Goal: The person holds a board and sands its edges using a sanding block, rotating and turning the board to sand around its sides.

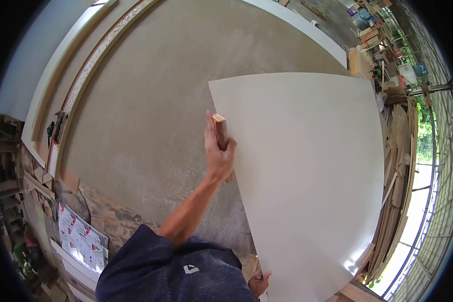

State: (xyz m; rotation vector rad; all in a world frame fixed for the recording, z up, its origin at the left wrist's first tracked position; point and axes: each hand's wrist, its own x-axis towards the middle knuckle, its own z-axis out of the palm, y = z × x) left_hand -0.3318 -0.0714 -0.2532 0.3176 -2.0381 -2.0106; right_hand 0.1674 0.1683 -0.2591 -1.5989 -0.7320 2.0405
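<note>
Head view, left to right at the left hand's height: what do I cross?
Dark tool → left hand around a wooden block → white panel → piled wood strips → greenery outside.

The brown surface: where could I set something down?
Most room: the brown surface between the speckled strip and the white panel, whose face looks bare too. Crowded: the panel's left edge, with left hand, wood piece and right hand; stacked boards crowd its right.
</note>
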